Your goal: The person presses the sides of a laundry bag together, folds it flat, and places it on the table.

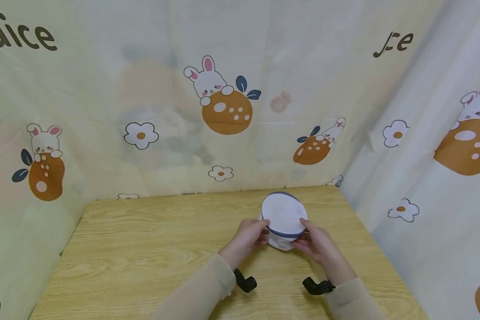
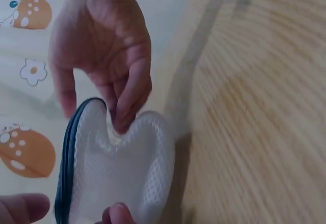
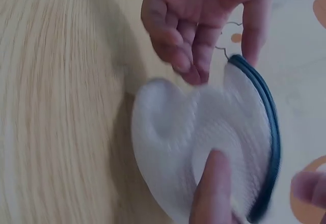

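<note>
A round white mesh laundry bag [image 1: 284,213] with dark blue trim is held near the back of the table, its flat top tilted toward the head camera. On its left side my left hand [image 1: 251,233] grips it, thumb at the top rim and fingers below. Opposite, my right hand [image 1: 319,245] holds the right side the same way. The left wrist view shows the blue zipper trim [image 2: 66,163] along one edge, and the mesh side [image 2: 122,178] dented inward by the right fingers. In the right wrist view the soft wall [image 3: 163,147] also folds inward.
The wood-grain table [image 1: 144,253] runs up to a printed curtain [image 1: 240,155] at the back, with curtain at both sides too. Black wrist mounts [image 1: 246,282] stick out from the sleeve cuffs.
</note>
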`<state>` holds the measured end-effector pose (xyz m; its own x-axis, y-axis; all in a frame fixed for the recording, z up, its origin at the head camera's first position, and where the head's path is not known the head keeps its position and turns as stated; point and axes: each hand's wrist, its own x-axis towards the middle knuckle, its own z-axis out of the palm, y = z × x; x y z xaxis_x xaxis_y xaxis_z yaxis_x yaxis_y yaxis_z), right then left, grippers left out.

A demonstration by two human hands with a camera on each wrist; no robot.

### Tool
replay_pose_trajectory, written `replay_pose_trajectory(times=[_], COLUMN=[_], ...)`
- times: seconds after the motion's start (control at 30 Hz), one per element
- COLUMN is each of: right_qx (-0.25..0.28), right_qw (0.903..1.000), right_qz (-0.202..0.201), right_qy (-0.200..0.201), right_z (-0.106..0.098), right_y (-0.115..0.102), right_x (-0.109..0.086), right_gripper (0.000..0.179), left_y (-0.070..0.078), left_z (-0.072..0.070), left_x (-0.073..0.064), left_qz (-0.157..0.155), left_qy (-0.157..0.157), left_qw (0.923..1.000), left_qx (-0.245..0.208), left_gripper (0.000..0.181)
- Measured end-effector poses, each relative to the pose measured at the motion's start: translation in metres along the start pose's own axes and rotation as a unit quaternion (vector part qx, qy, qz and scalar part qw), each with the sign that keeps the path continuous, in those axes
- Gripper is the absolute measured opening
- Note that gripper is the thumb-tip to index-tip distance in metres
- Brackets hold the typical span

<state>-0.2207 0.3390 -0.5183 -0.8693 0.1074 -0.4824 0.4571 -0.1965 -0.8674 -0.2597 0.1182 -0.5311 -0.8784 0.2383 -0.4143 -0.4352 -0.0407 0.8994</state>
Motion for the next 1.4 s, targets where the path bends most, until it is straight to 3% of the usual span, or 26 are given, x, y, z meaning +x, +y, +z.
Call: replay_pose_trajectory(times=[0.07,0.13,0.2,0.23,0.3,0.37,0.43,0.57,0.67,0.7,0.77,0.87,0.93,1.13,1.4], right_qx=[-0.027,-0.071,-0.148,-0.195,-0.290,-0.378,-0.442,-0.524,-0.572,-0.588,-0.616,-0.644,-0.654,-0.664,-0.684], right_qw=[0.9994,0.9957,0.9825,0.9703,0.9360,0.8910,0.8450,0.7588,0.7075,0.6914,0.6666,0.6460,0.6391,0.6333,0.6239], right_qz=[-0.008,-0.032,-0.072,-0.097,-0.151,-0.211,-0.275,-0.381,-0.414,-0.419,-0.420,-0.409,-0.404,-0.397,-0.378], right_qy=[0.019,0.051,0.088,0.105,0.131,0.138,0.125,0.069,0.031,0.022,0.010,-0.001,-0.002,-0.006,-0.013], right_z=[-0.004,-0.008,-0.012,-0.014,-0.016,-0.018,-0.017,-0.010,-0.004,-0.002,0.001,0.005,0.007,0.009,0.010], right_y=[-0.005,-0.012,-0.018,-0.020,-0.025,-0.027,-0.028,-0.027,-0.022,-0.021,-0.017,-0.014,-0.013,-0.010,-0.006], right_x=[-0.002,-0.002,-0.002,-0.002,-0.001,0.002,0.006,0.016,0.024,0.027,0.032,0.039,0.041,0.044,0.045], right_gripper=[0.064,0.067,0.070,0.071,0.072,0.070,0.066,0.060,0.060,0.060,0.061,0.062,0.063,0.063,0.064], left_y=[0.004,0.008,0.014,0.016,0.021,0.025,0.026,0.027,0.025,0.024,0.022,0.020,0.018,0.012,0.008], left_z=[-0.002,-0.003,-0.002,-0.002,0.001,0.004,0.007,0.017,0.023,0.025,0.028,0.030,0.031,0.034,0.035], left_x=[0.000,0.001,0.002,0.002,0.003,0.003,0.005,0.010,0.013,0.014,0.015,0.015,0.017,0.020,0.020], left_qz=[0.014,0.043,0.076,0.094,0.130,0.167,0.203,0.262,0.282,0.286,0.286,0.283,0.281,0.272,0.264], left_qy=[0.023,0.061,0.096,0.111,0.128,0.123,0.114,0.104,0.100,0.100,0.095,0.089,0.082,0.068,0.064], left_qw=[0.9989,0.9932,0.9811,0.9720,0.9497,0.9260,0.8965,0.8160,0.7632,0.7505,0.7332,0.7165,0.7132,0.7086,0.6925], left_qx=[0.037,0.090,0.150,0.184,0.254,0.315,0.377,0.505,0.573,0.588,0.609,0.631,0.637,0.648,0.668], left_gripper=[0.030,0.035,0.043,0.047,0.056,0.063,0.067,0.072,0.074,0.074,0.074,0.073,0.073,0.074,0.072])
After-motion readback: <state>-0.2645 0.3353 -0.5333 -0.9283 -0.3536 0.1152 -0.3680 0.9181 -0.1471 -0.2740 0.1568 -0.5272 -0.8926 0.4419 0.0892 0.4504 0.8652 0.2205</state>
